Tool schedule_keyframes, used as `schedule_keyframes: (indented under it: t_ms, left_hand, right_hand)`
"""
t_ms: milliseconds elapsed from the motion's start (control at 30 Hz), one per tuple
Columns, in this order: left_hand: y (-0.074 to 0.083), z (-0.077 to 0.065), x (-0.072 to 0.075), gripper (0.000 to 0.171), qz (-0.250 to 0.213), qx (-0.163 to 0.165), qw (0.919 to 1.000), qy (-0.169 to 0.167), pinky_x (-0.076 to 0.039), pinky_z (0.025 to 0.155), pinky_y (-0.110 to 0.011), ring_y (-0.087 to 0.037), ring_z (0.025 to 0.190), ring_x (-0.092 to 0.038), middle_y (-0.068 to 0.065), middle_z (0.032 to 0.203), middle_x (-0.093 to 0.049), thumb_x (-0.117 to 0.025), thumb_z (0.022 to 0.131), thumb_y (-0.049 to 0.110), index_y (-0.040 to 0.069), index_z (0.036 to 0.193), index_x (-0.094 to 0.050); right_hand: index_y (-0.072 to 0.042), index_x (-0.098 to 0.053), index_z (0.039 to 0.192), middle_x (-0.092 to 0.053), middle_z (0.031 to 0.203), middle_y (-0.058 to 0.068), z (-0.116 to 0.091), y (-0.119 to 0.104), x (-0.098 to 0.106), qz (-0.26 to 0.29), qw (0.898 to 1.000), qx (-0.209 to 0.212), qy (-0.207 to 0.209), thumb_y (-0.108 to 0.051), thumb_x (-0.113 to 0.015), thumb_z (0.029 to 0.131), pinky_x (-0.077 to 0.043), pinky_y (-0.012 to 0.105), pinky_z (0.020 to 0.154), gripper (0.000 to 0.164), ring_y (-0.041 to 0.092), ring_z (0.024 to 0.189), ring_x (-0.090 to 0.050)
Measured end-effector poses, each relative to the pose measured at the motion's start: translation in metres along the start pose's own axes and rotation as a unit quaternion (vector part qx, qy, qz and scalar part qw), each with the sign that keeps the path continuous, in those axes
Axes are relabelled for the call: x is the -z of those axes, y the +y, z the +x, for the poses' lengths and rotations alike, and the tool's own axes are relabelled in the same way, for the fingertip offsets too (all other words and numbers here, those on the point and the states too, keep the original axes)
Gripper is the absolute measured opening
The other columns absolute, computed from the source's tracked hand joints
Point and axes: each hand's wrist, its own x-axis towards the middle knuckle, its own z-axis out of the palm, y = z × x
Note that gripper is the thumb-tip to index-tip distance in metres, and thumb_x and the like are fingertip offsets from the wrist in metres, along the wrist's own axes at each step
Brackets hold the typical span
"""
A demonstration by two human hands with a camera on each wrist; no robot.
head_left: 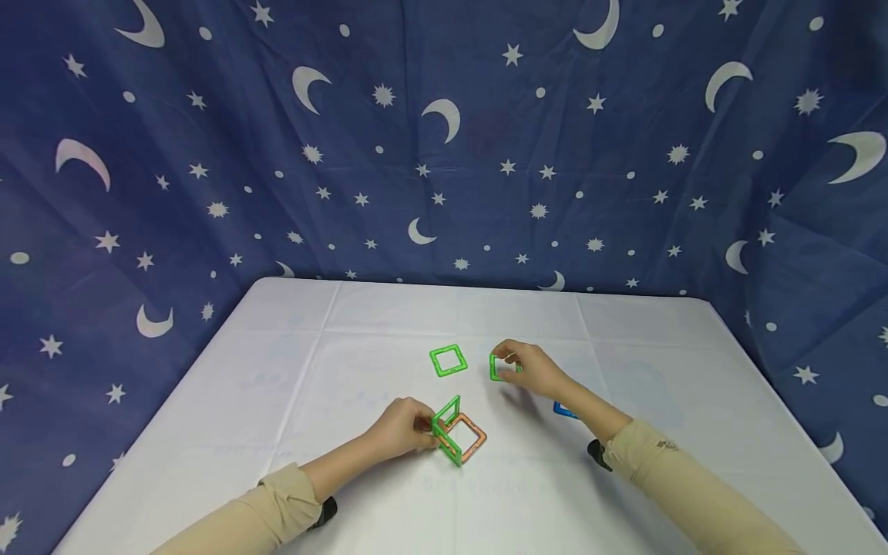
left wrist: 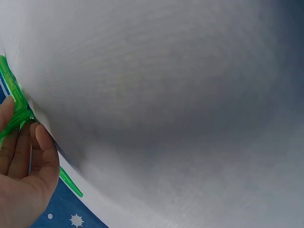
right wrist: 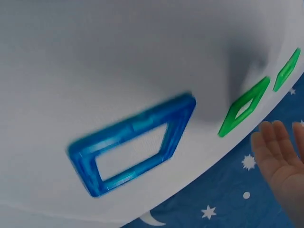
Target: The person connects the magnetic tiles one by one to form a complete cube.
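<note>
On the desk [head_left: 375, 324], the work lies about midway between the left and right edges. By the left hand [head_left: 402, 428], two standing green frames [head_left: 448, 445] are pinched where they meet, beside an orange frame [head_left: 475, 449] lying flat. This pinch should be light but steady, so that the joint is not opened. The right hand [head_left: 530, 370] is moderately wide, thumb apart from fingers, at a flat green frame [head_left: 493, 368] nearer to the far edge; whether it is touched cannot be told. It would be best taken by opposite sides. The blue frame [right wrist: 128, 129], toward the right edge, should not be swept by the forearm. The other loose green frame [head_left: 453, 371], left of the right hand, should be left undisturbed.
</note>
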Motion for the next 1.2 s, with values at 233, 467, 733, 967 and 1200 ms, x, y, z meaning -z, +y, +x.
schedule_keyframes:
  t_ms: [233, 467, 733, 967, 1200]
  left_hand:
    - [0.001, 0.0, 0.0, 0.013, -0.01, 0.0, 0.9999, -0.003, -0.045, 0.054, -0.016, -0.005, 0.062, -0.056, -0.006, 0.075, -0.071, -0.077, 0.073, 0.002, 0.001, 0.086, -0.073]
    - [0.001, 0.0, -0.001, 0.015, -0.019, 0.0, 0.9998, -0.009, -0.045, 0.055, -0.017, -0.004, 0.063, -0.053, -0.006, 0.075, -0.07, -0.079, 0.071, 0.002, 0.002, 0.085, -0.073]
    - [0.0, 0.003, -0.002, 0.018, -0.019, 0.001, 0.9998, -0.006, -0.046, 0.059, -0.016, -0.002, 0.064, -0.053, -0.005, 0.075, -0.07, -0.08, 0.069, 0.002, 0.001, 0.085, -0.073]
    - [0.001, 0.002, -0.001, 0.015, 0.001, -0.001, 1.0, 0.008, -0.042, 0.055, -0.016, -0.001, 0.06, -0.048, -0.004, 0.071, -0.068, -0.08, 0.069, 0.002, 0.001, 0.082, -0.073]
    - [0.004, -0.002, -0.004, 0.011, 0.013, -0.001, 0.9998, 0.012, -0.039, 0.051, -0.018, -0.002, 0.057, -0.045, 0.0, 0.069, -0.066, -0.079, 0.072, 0.004, 0.006, 0.08, -0.072]
  right_hand:
    - [0.003, -0.056, 0.124, -0.058, 0.126, 0.019, 0.015, 0.008, 0.002, -0.092, 0.993, -0.044, -0.061, -0.015, -0.077, 0.077, -0.043, 0.046, 0.102, 0.054, 0.036, 0.121, -0.052]
    - [0.006, -0.052, 0.128, -0.056, 0.125, 0.02, 0.022, 0.018, 0.002, -0.126, 0.986, -0.049, -0.1, -0.025, -0.081, 0.074, -0.043, 0.044, 0.103, 0.069, 0.033, 0.117, -0.053]
    - [0.003, -0.053, 0.127, -0.054, 0.121, 0.017, 0.033, 0.013, 0.005, -0.195, 0.97, -0.053, -0.139, -0.027, -0.081, 0.073, -0.044, 0.045, 0.099, 0.068, 0.031, 0.111, -0.053]
    - [0.0, -0.057, 0.122, -0.056, 0.117, 0.014, 0.037, 0.009, 0.002, -0.213, 0.967, -0.052, -0.128, -0.024, -0.08, 0.074, -0.045, 0.043, 0.099, 0.058, 0.03, 0.109, -0.055]
    - [0.0, -0.057, 0.122, -0.057, 0.116, 0.014, 0.034, 0.007, -0.002, -0.209, 0.969, -0.062, -0.116, -0.023, -0.08, 0.075, -0.045, 0.044, 0.098, 0.057, 0.031, 0.109, -0.056]
